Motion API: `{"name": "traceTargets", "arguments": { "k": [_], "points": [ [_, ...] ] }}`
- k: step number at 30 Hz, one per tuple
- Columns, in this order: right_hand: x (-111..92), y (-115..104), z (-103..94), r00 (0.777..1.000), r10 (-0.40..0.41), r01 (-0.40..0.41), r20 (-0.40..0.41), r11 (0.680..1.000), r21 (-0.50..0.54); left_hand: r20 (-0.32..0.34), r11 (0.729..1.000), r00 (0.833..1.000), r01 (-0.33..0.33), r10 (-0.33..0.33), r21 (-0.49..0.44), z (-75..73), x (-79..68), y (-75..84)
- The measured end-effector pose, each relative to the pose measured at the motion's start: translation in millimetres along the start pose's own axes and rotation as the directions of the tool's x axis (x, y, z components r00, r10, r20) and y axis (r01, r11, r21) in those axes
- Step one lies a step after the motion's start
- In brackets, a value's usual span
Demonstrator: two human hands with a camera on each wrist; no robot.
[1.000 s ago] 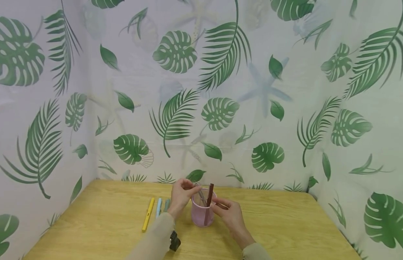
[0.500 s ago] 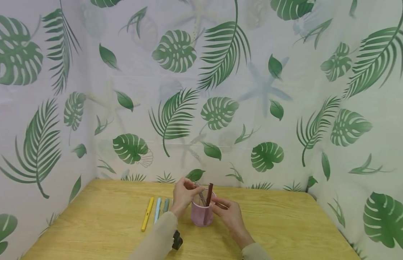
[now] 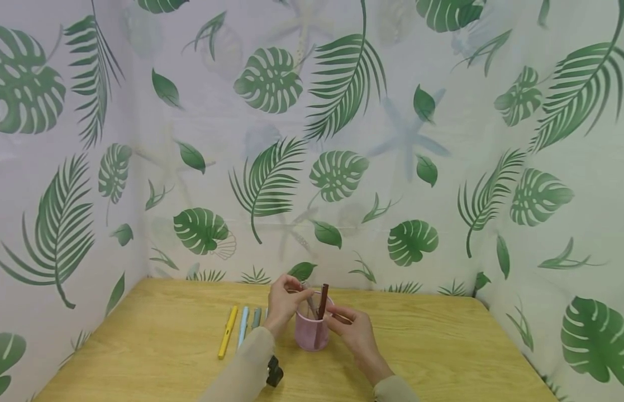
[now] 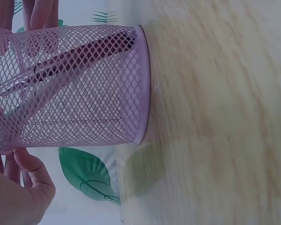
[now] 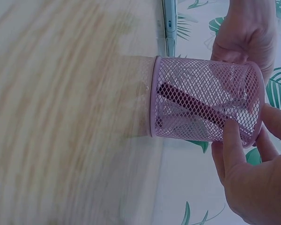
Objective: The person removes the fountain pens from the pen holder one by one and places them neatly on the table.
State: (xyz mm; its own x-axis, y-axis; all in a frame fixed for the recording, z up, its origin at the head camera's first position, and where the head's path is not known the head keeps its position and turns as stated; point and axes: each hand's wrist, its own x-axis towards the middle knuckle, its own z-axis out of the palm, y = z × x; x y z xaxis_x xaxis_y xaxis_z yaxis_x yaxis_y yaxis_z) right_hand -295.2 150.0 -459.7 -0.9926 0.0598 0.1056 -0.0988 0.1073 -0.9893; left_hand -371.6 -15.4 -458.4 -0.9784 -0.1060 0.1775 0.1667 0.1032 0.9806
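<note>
A pink mesh pen cup [image 3: 305, 334] stands upright on the wooden table. A dark brown pen [image 3: 323, 301] and a silver-grey pen [image 3: 312, 306] lean inside it, crossing each other through the mesh in the left wrist view. My left hand [image 3: 283, 306] reaches over the cup's left rim and pinches the upper end of the silver-grey pen between thumb and fingers. At the right rim, my right hand [image 3: 357, 333] grips the cup, with one fingertip [image 5: 232, 131] against the outer mesh.
Left of the cup lie a yellow pen [image 3: 227, 333], a light blue pen [image 3: 243, 325] and a grey-green pen [image 3: 256, 317], side by side. My left forearm partly covers this row. A leaf-printed curtain [image 3: 342, 240] encloses the table [image 3: 442, 346] at the back and sides.
My left hand has shifted slightly right over the cup, its thumb further across the rim. The right hand and the cup stay nearly in place.
</note>
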Motion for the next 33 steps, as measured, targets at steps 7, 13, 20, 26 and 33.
{"name": "traceTargets", "arguments": {
  "k": [7, 13, 20, 26, 33],
  "points": [
    [1, 1, 0.3, 1.0, 0.0, 0.0, -0.002, 1.0, 0.003, 0.03, 1.0, 0.999, 0.014, -0.013, -0.009, -3.2, -0.6, 1.7],
    [1, 1, 1.4, 1.0, -0.005, 0.005, -0.006, 1.0, 0.018, 0.041, 1.0, 0.999, 0.015, -0.015, -0.016, -5.1, 0.6, 7.8],
    [0, 1, 1.3, 1.0, 0.007, -0.007, -0.016, 1.0, -0.003, 0.038, 0.998, 0.999, -0.024, 0.026, -0.055, -7.7, 4.0, 11.4],
    [0, 1, 0.9, 1.0, 0.011, -0.011, -0.007, 1.0, -0.008, 0.032, 0.992, 0.995, -0.089, 0.092, -0.086, -9.6, 5.2, 14.7],
    [-1, 0, 1.2, 1.0, 0.016, -0.016, -0.011, 1.0, -0.012, 0.048, 0.982, 0.991, -0.117, 0.125, -0.151, -11.1, 8.2, 22.1]
  ]
}}
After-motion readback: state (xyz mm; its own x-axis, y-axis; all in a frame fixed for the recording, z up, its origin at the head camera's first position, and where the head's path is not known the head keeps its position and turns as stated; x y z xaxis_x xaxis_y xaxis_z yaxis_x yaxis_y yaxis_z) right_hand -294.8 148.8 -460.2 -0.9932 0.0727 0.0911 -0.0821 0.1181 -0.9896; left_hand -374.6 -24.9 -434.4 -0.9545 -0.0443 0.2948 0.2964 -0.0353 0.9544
